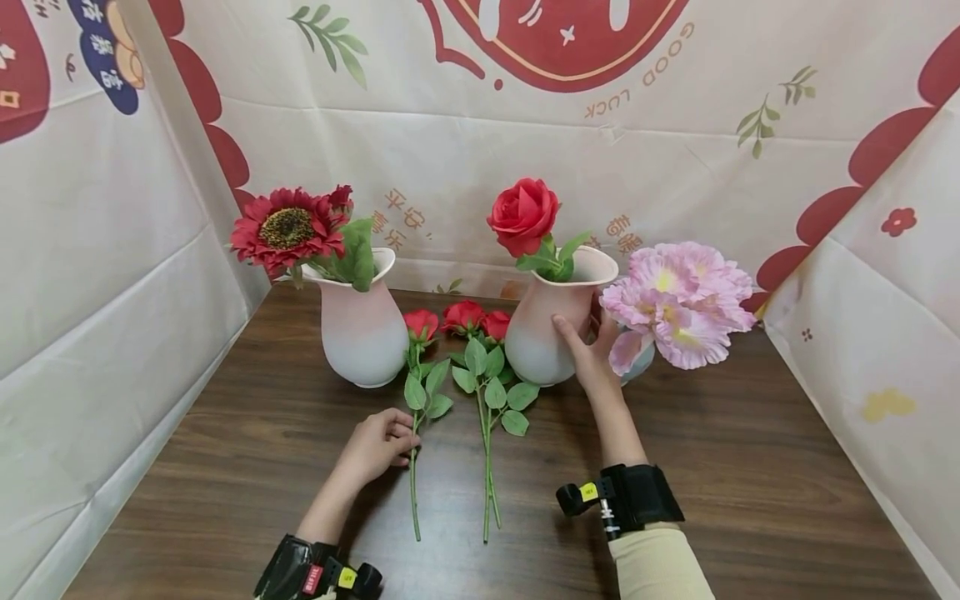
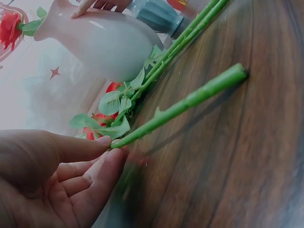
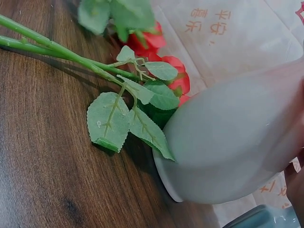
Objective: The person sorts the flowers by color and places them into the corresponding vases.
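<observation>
My left hand (image 1: 381, 444) pinches the green stem of a red artificial rose (image 1: 422, 325) between thumb and fingers. In the left wrist view the cut end of its stem (image 2: 199, 95) stands a little off the wood, casting a shadow. Two more red roses (image 1: 487, 467) lie side by side on the table to the right. My right hand (image 1: 597, 360) holds the side of a pink-to-white vase (image 1: 542, 337), thumb on its front and the other fingers partly hidden behind. One red rose (image 1: 523, 217) stands in that vase, its bloom leaning left over the rim.
On the left stands a matching vase (image 1: 363, 337) with a dark red sunflower (image 1: 288, 229). A blue-grey vase (image 1: 640, 363) with pink blooms (image 1: 682, 304) is close by my right hand. Printed cloth (image 1: 675, 175) hangs behind the wooden table (image 1: 750, 483) and along both sides.
</observation>
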{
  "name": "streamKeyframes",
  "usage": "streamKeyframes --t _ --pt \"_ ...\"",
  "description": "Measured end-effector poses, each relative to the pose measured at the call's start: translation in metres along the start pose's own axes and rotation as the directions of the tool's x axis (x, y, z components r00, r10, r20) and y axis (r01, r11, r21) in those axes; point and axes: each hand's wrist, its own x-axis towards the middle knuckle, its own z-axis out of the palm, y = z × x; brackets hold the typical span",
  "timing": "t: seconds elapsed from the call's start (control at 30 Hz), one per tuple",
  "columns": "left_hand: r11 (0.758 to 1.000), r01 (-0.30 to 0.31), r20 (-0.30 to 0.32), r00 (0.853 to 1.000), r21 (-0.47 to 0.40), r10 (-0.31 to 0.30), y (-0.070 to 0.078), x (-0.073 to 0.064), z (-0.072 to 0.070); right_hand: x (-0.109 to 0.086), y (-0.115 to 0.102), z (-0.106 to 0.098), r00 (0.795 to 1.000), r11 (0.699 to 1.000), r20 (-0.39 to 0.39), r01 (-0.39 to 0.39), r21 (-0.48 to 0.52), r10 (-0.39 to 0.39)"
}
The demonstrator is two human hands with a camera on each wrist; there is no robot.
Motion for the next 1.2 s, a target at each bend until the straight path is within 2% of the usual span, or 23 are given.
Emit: streamKeyframes --t 0.23,0.37,0.63,0.87,0.97,1.07,1.2 --pt "0.997 -0.066 -0.032 0.997 -0.028 0.065 0.009 -0.003 0.002 0.003 0.001 0.001 1.000 1.000 0.005 0.015 0.008 -0.015" --pt "0.992 -0.124 -0.075 0.990 -0.008 0.123 0.015 -0.004 0.003 0.004 0.003 0.002 1.000 1.000 0.001 0.021 0.012 -0.021" --pt "0.967 -0.254 -0.139 0.957 0.035 0.256 0.027 -0.009 0.003 0.003 0.002 0.001 1.000 1.000 0.006 0.004 0.017 -0.005" --pt "0.943 -0.316 -0.175 0.927 0.108 0.331 0.037 -0.015 0.002 0.002 0.002 0.000 1.000 1.000 0.015 -0.011 0.012 0.011" --pt "0.924 -0.345 -0.201 0.906 0.164 0.374 0.041 -0.017 0.001 0.001 0.002 0.000 1.000 1.000 0.010 -0.008 0.006 0.008" --pt "0.900 -0.382 -0.229 0.876 0.212 0.425 0.045 -0.019 0.001 0.002 0.004 0.000 1.000 1.000 0.013 -0.012 0.007 0.012" --pt "0.872 -0.440 -0.254 0.837 0.216 0.485 0.048 -0.021 0.001 0.002 0.005 0.001 1.000 1.000 0.012 -0.011 0.008 0.011"
